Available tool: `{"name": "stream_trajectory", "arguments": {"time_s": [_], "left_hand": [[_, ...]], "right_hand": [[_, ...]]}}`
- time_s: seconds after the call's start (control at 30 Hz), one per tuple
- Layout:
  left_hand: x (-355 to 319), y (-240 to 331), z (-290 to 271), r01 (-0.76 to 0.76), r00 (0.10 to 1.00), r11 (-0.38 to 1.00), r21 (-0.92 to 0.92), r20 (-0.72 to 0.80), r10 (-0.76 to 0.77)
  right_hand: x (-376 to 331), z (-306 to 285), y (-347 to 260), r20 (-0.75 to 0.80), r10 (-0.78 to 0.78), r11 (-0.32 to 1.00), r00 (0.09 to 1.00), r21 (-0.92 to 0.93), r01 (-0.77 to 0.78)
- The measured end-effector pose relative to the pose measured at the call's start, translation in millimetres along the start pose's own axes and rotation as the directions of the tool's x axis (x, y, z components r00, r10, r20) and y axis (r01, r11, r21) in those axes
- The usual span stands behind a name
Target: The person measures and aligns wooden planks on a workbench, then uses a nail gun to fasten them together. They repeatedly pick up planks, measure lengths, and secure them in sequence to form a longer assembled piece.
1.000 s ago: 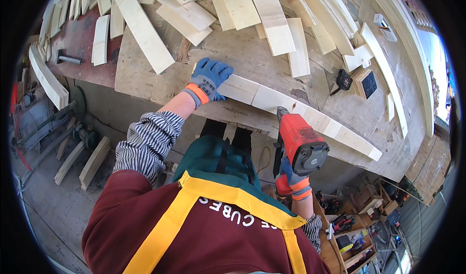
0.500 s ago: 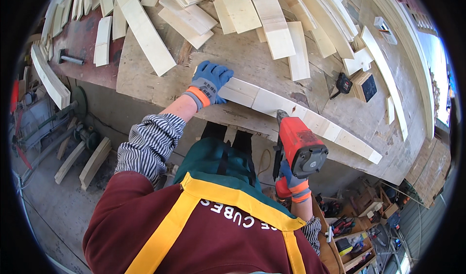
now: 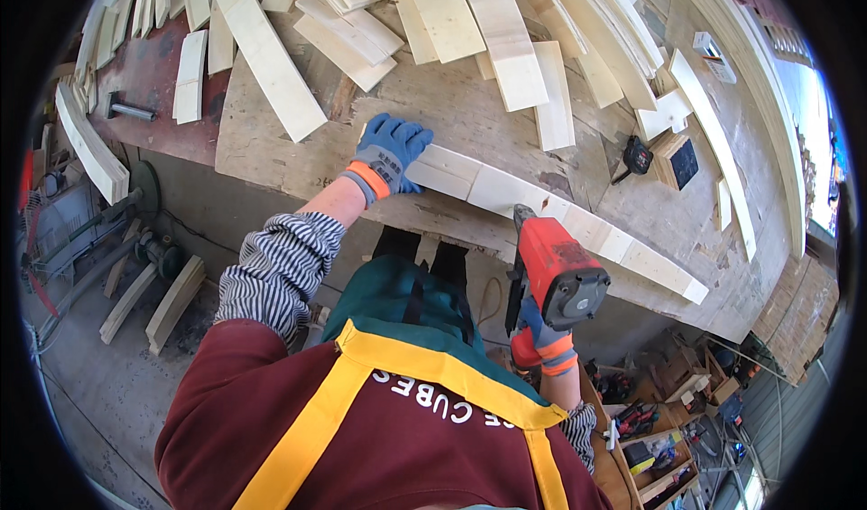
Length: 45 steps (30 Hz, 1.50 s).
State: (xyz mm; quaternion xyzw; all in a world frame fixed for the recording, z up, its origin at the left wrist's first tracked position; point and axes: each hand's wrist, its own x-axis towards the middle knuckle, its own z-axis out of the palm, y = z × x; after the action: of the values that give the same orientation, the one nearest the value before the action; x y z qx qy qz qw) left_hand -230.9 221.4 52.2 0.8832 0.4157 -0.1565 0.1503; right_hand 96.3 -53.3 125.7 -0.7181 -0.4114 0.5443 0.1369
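Note:
A long pale jointed wooden strip [image 3: 506, 194] lies along the near edge of the worktable [image 3: 361, 171]. At its left end my left hand [image 3: 394, 153], in a blue and grey glove with an orange cuff, is closed over the wood. My right hand [image 3: 545, 337], gloved alike, grips the handle of a red and black nail gun [image 3: 562, 266]. The nose of the nail gun meets the near edge of the strip around its middle. The gun's body hides part of the strip and most of my right fingers.
Loose boards [image 3: 271, 63] crowd the table's far side. To the right are a black tape measure [image 3: 637, 156], a wooden block with a dark face [image 3: 677, 160] and a curved strip [image 3: 718, 149]. A hammer [image 3: 131, 107] lies far left. Tool-filled wooden compartments [image 3: 655, 469] stand below, right.

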Motion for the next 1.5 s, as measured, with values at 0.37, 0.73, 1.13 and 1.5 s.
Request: {"name": "stream_trajectory", "arguments": {"time_s": [0.37,0.73,1.13,1.5], "left_hand": [[1.6,-0.2,-2.0,0.009,1.000,0.998,-0.063,-0.001,-0.009],[2.9,-2.4,-11.0,0.001,0.999,0.993,-0.114,0.034,0.002],[-0.1,-4.9,-4.0,-0.050,0.997,0.983,-0.176,-0.069,0.038],[-3.4,-5.1,-1.1,-0.044,0.999,0.990,-0.136,-0.039,0.039]], "right_hand": [[13.4,8.6,-21.5,0.034,-0.163,0.979,0.986,-0.115,0.166],[42.5,18.4,-41.2,0.048,-0.048,0.999,0.998,-0.019,0.049],[67.6,56.0,-111.8,0.219,-0.205,0.944,0.954,-0.215,0.252],[50.3,57.1,-93.6,0.155,-0.335,0.878,0.929,-0.307,0.367]]}}
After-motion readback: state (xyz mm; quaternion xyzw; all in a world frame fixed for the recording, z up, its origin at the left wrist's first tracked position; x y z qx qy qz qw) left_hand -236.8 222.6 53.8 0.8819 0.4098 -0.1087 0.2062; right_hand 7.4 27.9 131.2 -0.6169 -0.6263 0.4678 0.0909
